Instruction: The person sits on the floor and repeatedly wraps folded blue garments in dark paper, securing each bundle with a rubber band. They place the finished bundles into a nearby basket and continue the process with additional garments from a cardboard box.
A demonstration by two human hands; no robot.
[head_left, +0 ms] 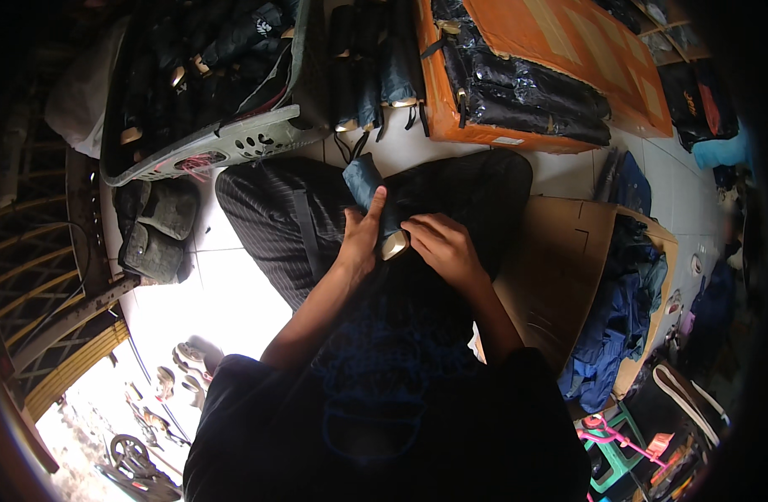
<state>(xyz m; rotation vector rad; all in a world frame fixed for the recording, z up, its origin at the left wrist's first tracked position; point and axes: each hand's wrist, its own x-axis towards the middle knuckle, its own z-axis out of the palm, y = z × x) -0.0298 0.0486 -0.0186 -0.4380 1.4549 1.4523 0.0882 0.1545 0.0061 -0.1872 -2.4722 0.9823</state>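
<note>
A compact folded umbrella (363,177) in a dark blue cover lies slanted over my lap. A black strap loop sticks out from its far end, and its pale gold handle end (394,245) points toward me. My left hand (364,234) is wrapped round its middle, with the thumb stretched along the cover. The curled fingers of my right hand (442,248) pinch at the cover's edge beside the handle end; their tips are partly hidden. Beyond my knees, several similar folded umbrellas (398,77) with blue-black covers lie side by side on the white tiles.
A grey plastic basket (267,125) full of dark umbrellas stands far left. At the far right, an orange box (518,140) holds black plastic-wrapped bundles. An open cardboard box (555,268) with blue fabric stands at my right. Dark pouches (158,230) lie left; a metal lattice gate (32,276) stands beyond.
</note>
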